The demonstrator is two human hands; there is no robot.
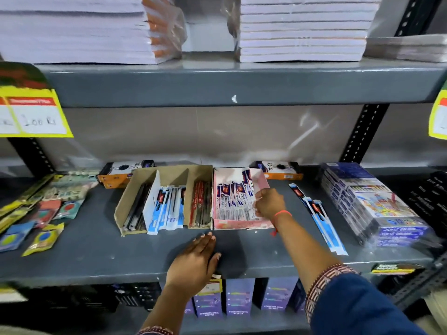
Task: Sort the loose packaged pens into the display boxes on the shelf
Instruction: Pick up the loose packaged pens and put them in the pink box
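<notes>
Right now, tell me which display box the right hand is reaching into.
The pink display box, right of the brown cardboard divided box. It is one open tray of white-and-blue packets; the right hand rests at its right edge.

The left hand lies flat, palm down, fingers straight and together, thumb spread to the side. The right arm stretches further forward, a dark blue sleeve with patterned cuff pushed up the forearm, a red thread at the wrist. The right hand points down, fingers curled.
</notes>
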